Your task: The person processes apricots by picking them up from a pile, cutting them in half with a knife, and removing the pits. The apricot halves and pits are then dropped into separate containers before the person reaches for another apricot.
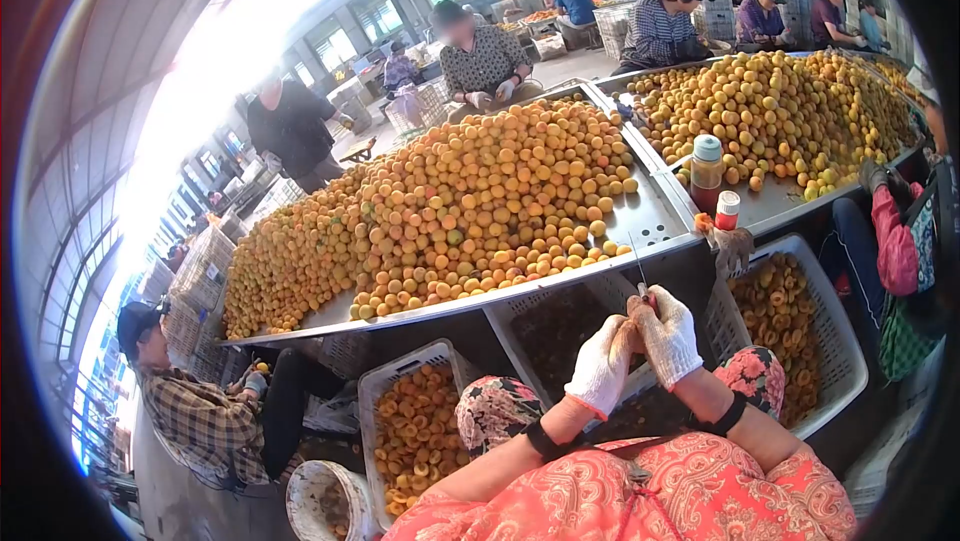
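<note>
Fingers (pixel 668 309) curled closed in knit gloves (pixel 594 381), right hand (pixel 672 341) gripping a thin knife (pixel 640 267), left hand (pixel 606 361) hold unclear, round heaped fruit (pixel 480 191)

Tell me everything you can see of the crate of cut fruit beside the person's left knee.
The crate is a pale, open-topped box that looks like plastic, with a raised rim. It stands upright, below the front of the metal table, and holds many orange fruit halves, some cut face up. The floral trouser leg overlaps its right side in this view, and red patterned clothing hides part of its near end. A white bucket stands close on its left; whether they touch is unclear.
</note>
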Demonstrator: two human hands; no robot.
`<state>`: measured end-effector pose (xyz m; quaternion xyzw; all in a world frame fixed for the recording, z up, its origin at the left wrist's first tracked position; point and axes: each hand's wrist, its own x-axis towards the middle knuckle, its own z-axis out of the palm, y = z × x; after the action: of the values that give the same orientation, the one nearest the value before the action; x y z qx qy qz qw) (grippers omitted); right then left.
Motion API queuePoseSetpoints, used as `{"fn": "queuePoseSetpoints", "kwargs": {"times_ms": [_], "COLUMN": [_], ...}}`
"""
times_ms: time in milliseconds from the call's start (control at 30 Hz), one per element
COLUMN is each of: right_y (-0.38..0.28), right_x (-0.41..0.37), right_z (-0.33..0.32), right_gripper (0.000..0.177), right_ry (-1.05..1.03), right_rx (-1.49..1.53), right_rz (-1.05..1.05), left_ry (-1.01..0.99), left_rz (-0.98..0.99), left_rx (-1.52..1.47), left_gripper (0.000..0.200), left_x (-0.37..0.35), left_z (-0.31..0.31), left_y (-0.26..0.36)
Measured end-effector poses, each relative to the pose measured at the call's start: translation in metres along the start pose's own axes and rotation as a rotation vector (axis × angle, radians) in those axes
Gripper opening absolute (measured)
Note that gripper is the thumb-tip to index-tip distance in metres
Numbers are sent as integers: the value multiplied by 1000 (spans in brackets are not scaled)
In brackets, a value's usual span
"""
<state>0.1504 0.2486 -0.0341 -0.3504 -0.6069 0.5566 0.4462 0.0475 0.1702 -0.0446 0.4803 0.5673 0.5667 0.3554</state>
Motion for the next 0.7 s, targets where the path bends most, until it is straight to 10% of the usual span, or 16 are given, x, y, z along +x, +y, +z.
{"fn": "queuePoseSetpoints", "kwargs": {"times_ms": [300, 567, 700], "right_y": [-7, -20, -22], "right_x": [4, -1, -7], "right_z": [8, 37, 45], "right_gripper": [26, 31, 31], "right_ry": [98, -22, 0], "right_rx": [-130, -173, -114], "right_rz": [-204, -258, -264], "left_ry": [108, 115, 148], "left_rz": [135, -194, -80], "left_rx": [120, -949, -880], "left_gripper": [22, 30, 30], "left_x": [9, 2, -3], "left_z": [11, 14, 12], "left_y": [-19, -17, -21]}}
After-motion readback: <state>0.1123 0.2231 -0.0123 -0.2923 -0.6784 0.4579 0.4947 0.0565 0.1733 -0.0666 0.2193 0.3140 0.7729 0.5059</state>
